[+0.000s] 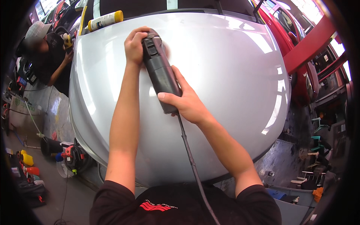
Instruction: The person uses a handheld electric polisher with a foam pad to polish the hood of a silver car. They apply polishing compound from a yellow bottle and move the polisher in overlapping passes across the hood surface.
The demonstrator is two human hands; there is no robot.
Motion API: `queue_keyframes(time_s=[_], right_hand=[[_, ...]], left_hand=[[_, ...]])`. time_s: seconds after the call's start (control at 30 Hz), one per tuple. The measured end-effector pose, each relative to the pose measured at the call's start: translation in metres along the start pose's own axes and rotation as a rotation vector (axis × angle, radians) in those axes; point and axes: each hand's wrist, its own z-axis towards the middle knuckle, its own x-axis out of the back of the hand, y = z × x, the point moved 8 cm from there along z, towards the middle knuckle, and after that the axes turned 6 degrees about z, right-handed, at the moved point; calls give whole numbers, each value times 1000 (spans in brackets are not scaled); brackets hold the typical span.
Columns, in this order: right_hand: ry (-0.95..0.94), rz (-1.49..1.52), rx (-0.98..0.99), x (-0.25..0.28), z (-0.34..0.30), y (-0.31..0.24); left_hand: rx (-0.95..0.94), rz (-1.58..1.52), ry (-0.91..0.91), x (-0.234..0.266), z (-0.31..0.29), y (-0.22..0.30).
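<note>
Over on the left, a co-worker [45, 67] in a pale cap [38, 29] leans forward, a yellow power tool [68, 40] up by the hands! Down on the grey floor [52, 178] sits a red-and-black machine [72, 155], a black cylinder [50, 147] just beside it, and out near the rim, a yellow container [27, 159] above an orange-red one [33, 171]. Across to the right, there's a red car [283, 32], a broad red beam [313, 47] slanting past it; lower, a teal stool [320, 124], and below that, an orange cloth [318, 194]

One black handheld tool [160, 71], wearer's two hands [187, 103], one silver hood [228, 101], one yellow-and-white bottle [103, 21] (plus one co-worker [52, 54]).
</note>
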Motion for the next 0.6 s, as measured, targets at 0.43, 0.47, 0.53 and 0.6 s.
queue_keyframes(time_s=[0.43,0.47,0.53,0.6], right_hand=[[182,166,167,93,-7,-9],[201,155,185,102,-10,-7],[234,162,170,117,-23,-8],[274,183,203,132,-35,-13]], left_hand=[[-25,59,-82,-132,0,-10],[-26,79,-55,-141,-4,-18],[-46,139,-3,-165,-17,-20],[-73,223,29,-190,-45,-8]])
